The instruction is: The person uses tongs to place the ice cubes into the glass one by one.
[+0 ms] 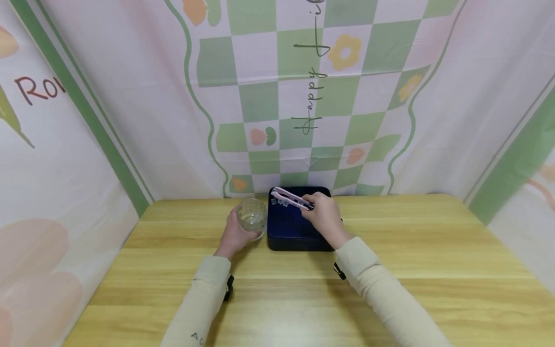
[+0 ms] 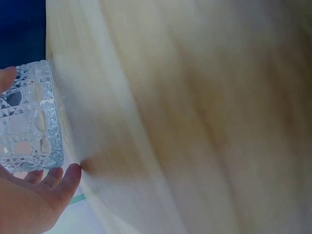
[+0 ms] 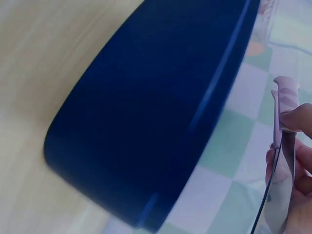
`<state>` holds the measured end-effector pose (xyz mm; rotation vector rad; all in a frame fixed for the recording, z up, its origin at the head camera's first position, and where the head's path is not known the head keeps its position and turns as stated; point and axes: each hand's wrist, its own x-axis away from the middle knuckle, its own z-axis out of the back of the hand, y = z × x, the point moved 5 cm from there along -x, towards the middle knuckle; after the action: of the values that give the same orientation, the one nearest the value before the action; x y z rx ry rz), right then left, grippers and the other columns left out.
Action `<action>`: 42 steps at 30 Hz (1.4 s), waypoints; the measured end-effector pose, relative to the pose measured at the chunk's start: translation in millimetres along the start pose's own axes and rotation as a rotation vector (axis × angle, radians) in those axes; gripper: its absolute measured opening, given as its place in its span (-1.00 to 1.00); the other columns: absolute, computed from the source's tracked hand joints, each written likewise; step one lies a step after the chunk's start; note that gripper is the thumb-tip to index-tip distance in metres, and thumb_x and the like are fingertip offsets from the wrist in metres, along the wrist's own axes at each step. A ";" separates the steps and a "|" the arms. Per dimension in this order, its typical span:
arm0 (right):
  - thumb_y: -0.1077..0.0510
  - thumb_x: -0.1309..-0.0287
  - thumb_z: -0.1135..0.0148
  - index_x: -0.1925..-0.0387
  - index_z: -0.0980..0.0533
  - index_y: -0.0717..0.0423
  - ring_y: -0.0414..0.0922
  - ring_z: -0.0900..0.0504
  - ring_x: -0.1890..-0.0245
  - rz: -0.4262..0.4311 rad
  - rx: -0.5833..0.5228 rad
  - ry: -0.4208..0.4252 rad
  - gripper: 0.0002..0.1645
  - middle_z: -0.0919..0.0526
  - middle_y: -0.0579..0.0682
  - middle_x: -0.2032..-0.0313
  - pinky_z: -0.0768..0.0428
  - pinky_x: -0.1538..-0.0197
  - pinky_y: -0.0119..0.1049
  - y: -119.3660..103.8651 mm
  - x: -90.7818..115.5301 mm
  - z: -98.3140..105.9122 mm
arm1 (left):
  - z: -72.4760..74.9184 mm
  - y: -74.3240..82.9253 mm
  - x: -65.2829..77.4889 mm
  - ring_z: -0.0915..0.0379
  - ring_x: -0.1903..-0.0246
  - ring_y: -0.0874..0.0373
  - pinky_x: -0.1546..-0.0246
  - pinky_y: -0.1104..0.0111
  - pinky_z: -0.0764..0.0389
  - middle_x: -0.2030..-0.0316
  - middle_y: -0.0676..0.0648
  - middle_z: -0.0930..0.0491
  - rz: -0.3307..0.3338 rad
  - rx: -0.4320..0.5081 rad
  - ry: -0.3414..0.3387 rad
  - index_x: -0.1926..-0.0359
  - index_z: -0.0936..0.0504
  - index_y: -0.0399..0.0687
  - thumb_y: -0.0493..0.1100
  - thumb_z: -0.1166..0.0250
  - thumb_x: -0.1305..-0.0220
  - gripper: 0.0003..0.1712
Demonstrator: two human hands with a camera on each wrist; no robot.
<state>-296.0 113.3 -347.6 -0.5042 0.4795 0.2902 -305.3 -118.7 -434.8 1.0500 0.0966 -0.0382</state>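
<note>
My left hand (image 1: 234, 234) grips a clear patterned drinking glass (image 1: 251, 214) around its side, just left of a dark blue box (image 1: 299, 245) with rounded corners. In the left wrist view, the cut diamond and oval pattern of the glass (image 2: 34, 117) shows between thumb and fingers. Over the box, my right hand (image 1: 326, 214) holds a pair of tongs (image 1: 289, 197), whose pale pink tips point toward the box's far left corner. Small pale, clear-looking pieces (image 1: 282, 202) show there, close below the tips. The right wrist view has the tongs (image 3: 288, 105) pinched by thumb and fingers.
The box stands at the back of a wooden table (image 1: 277, 303), close to a hanging cloth (image 1: 299, 96) with green checks and flowers. More printed cloth (image 1: 52, 193) hangs along the left side, and another (image 1: 520, 193) along the right.
</note>
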 end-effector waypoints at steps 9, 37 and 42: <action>0.25 0.07 -0.40 0.17 -0.67 0.21 -0.12 -0.55 0.51 0.052 -0.045 -0.089 -0.67 -0.69 0.11 0.29 -0.52 0.48 -0.29 -35.7 7.2 -8.0 | 0.5 -0.5 -0.5 -0.26 -0.28 -0.22 -0.33 -0.08 -0.30 -0.27 -0.35 -0.27 -0.021 0.013 0.009 -0.37 -0.09 -0.28 -0.29 -0.51 0.22 0.12; 0.28 0.09 -0.40 0.22 -0.68 0.23 -0.03 -0.66 0.36 0.074 -0.016 -0.121 -0.71 -0.68 0.09 0.33 -0.68 0.25 -0.17 -47.3 16.6 -24.8 | -1.9 -4.7 -5.6 -0.34 -0.23 -0.14 -0.35 -0.02 -0.30 -0.22 -0.24 -0.40 -0.072 0.070 0.029 -0.33 -0.24 -0.14 -0.36 -0.55 0.37 0.12; 0.27 0.09 -0.40 0.22 -0.68 0.23 -0.03 -0.67 0.34 0.064 -0.022 -0.127 -0.71 -0.68 0.09 0.31 -0.68 0.24 -0.17 -46.1 16.8 -25.4 | -1.5 -4.2 -6.1 -0.33 -0.23 -0.16 -0.34 -0.04 -0.30 -0.22 -0.26 -0.39 -0.090 0.071 0.027 -0.33 -0.22 -0.18 -0.36 -0.55 0.37 0.12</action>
<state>-273.5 63.9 -357.6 -0.4895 0.3693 0.3870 -311.8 -119.6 -438.6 1.1170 0.1678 -0.1102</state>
